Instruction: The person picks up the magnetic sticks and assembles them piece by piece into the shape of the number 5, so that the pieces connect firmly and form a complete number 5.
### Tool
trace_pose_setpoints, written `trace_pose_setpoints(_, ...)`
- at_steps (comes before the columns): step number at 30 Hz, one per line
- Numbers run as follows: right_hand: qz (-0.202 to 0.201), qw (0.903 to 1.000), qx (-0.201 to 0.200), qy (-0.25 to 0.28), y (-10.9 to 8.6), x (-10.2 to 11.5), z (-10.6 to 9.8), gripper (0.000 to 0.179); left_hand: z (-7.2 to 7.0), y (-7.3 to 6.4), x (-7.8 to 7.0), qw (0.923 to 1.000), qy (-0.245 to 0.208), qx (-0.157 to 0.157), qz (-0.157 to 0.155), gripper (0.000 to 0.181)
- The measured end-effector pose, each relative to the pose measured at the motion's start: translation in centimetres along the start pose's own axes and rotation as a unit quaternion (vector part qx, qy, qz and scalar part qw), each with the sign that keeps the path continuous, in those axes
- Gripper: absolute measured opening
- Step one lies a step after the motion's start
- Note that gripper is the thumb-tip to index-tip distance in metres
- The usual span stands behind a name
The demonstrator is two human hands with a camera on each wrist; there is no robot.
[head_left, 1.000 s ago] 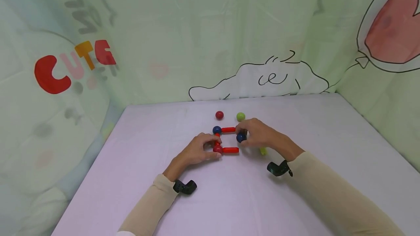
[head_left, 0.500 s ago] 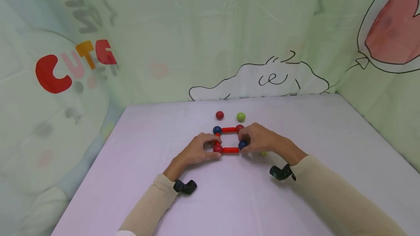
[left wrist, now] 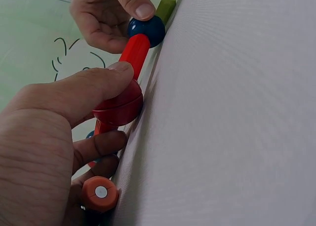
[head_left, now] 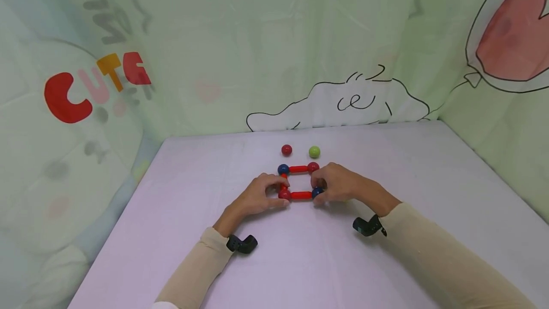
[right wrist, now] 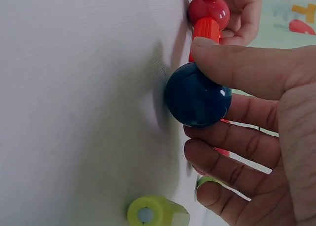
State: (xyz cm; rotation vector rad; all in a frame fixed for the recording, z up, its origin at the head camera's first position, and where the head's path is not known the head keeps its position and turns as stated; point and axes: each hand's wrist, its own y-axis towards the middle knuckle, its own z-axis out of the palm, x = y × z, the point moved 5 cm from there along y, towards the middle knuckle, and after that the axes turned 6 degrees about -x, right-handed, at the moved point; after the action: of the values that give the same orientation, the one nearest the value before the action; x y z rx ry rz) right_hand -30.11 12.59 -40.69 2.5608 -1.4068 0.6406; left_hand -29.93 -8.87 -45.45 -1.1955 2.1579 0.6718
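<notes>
Blue ball, pinched by right hand at right end of near red rod, should seat squarely, left hand gripping left-end red ball.

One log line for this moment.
left hand: holds nearest red ball | right hand: pinches nearest blue ball | red rod: between those balls | green ball: apart, behind

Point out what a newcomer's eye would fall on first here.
Probably the ball-and-rod frame on the table, where the left hand holds the near red ball and the right hand the near blue ball. A loose red ball and a green ball stand out beyond it. On the backdrop, the big heart at upper right and coloured letters at upper left also draw the eye.
</notes>
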Motion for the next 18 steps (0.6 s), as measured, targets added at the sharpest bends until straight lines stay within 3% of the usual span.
trace_pose_setpoints(6,-0.002,1.0,0.006,-0.005,0.31,0.2,-0.15,0.03,-0.25,-0.07,-0.32,0.9999,-0.007,-0.002,0.012,0.04)
trace_pose_setpoints(18,0.008,0.9997,0.021,-0.01,0.82,0.29,-0.19,0.033,-0.21,-0.04,-0.21,1.0,-0.008,0.003,0.0,0.039)
